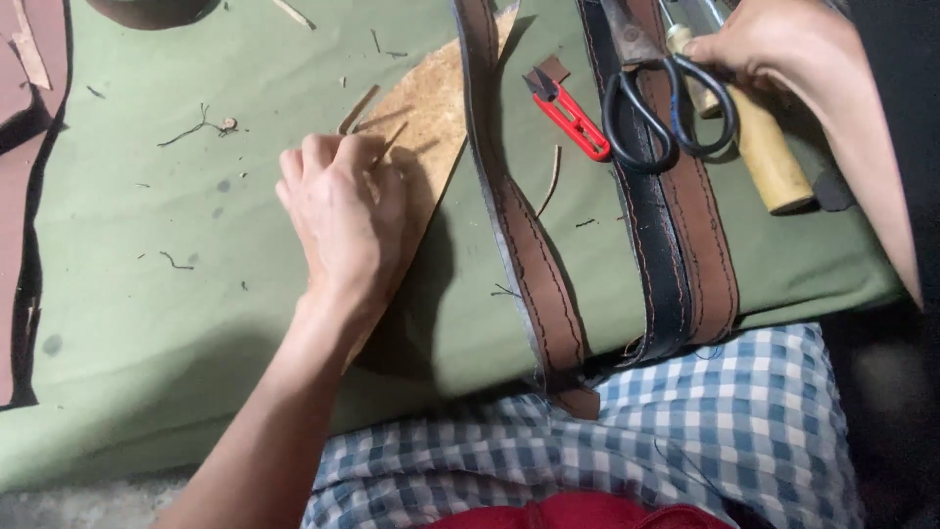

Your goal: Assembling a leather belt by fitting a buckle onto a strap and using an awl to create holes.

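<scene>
My left hand (343, 211) rests on a tan leather piece (426, 122) lying on the green cloth (176, 294), fingers curled, pinching a thin sliver at the piece's edge. My right hand (774, 44) is at the top right, fingertips touching the handles of the large black scissors (656, 108). The scissors lie across a brown and black stitched strap (685, 235). A second brown stitched strap (519, 225) runs down the middle.
Red thread snips (573, 118) lie between the two straps. A wooden-handled tool (769, 152) sits under my right hand. Leather scraps and threads dot the cloth. Dark leather pieces (24, 196) lie at the left edge. Checked fabric (685, 431) covers my lap.
</scene>
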